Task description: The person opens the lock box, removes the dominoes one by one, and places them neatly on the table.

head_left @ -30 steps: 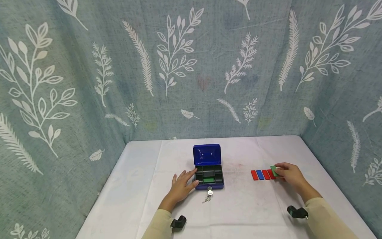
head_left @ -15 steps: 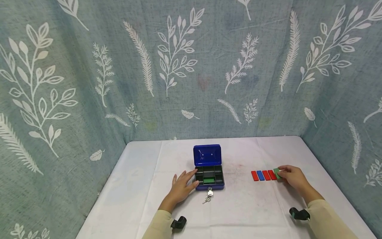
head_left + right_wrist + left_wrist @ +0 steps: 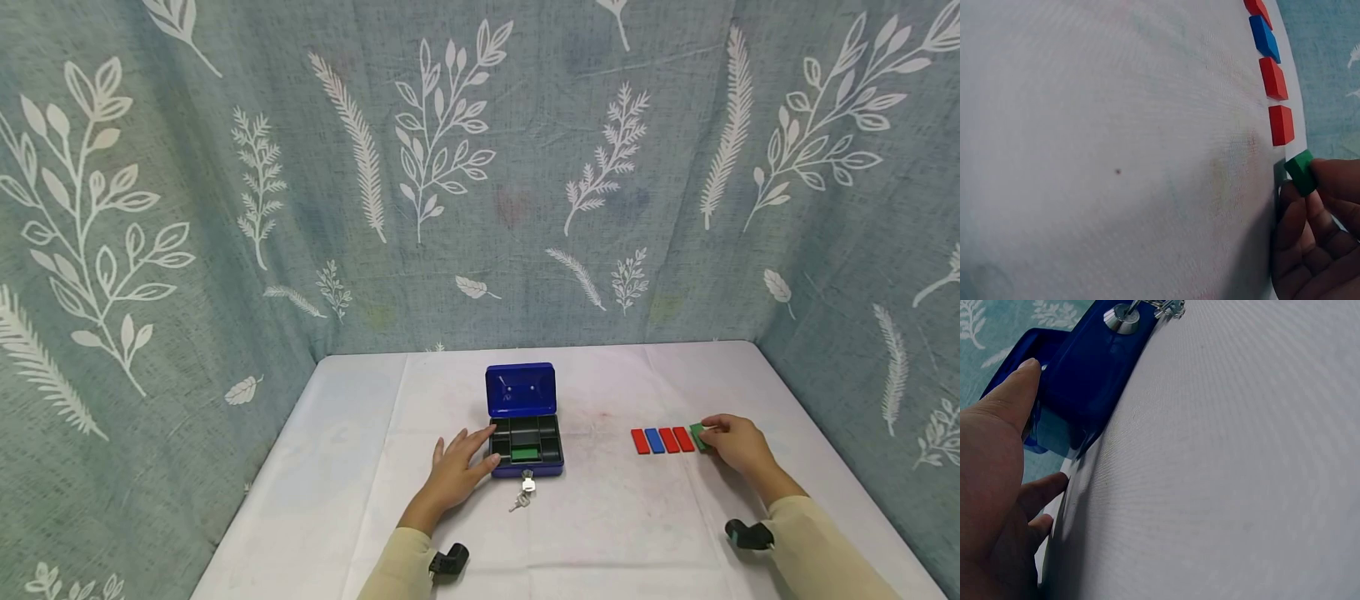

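Observation:
A blue cash box (image 3: 526, 469) stands with its lid raised. Its black tray holds a green block (image 3: 525, 454) in the front middle compartment. My left hand (image 3: 453, 471) rests on the box's left edge with fingers spread; in the left wrist view the thumb (image 3: 1019, 394) touches the box's rim. At the right end of a row, my right hand (image 3: 738, 446) pinches another green block (image 3: 1301, 172) between thumb and fingers. Beside it lie a red block (image 3: 1281, 125), a second red block (image 3: 1274, 79), a blue block (image 3: 1264, 39) and a third red block (image 3: 640, 441).
Keys (image 3: 522, 500) hang from the lock (image 3: 1121, 319) on the front of the cash box. A white cloth (image 3: 600, 533) covers the table. Patterned curtains (image 3: 480, 183) stand behind it and at both sides.
My right hand has moved slightly right and down with the green block, from overlapping the last red block to the row's right end. The left hand stays in place.

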Available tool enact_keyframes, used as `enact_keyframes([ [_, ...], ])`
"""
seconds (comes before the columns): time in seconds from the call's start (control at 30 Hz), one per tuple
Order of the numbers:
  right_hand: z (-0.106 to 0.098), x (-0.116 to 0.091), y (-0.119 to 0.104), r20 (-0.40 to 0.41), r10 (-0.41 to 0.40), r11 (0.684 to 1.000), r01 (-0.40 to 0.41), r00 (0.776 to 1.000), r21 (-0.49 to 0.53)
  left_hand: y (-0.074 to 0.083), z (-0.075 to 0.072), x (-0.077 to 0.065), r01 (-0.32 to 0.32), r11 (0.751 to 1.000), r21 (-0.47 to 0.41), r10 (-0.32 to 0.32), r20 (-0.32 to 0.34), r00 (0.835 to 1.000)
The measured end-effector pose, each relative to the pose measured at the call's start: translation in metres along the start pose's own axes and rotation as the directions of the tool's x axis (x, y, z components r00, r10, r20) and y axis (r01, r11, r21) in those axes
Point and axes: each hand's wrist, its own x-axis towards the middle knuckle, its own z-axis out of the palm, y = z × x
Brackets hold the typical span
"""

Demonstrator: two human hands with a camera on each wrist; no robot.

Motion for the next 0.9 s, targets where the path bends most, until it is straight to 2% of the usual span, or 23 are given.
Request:
enact_keyframes([
  [0.37,0.007,0.003,-0.006,-0.052,0.046,0.992,-0.052,0.998,-0.113,0.002,-0.002,-0.001,0.001,1.000,0.008,-0.001,0.003,1.000],
  [0.67,0.007,0.002,-0.011,-0.069,-0.023,0.973,0.006,0.997,-0.229,0.002,-0.003,-0.001,0.005,1.000,0.008,-0.005,0.011,1.000],
  [0.9,0.006,0.003,-0.012,-0.074,-0.010,0.964,-0.010,0.997,-0.264,0.001,-0.002,-0.001,0.001,1.000,0.012,-0.001,0.006,1.000],
])
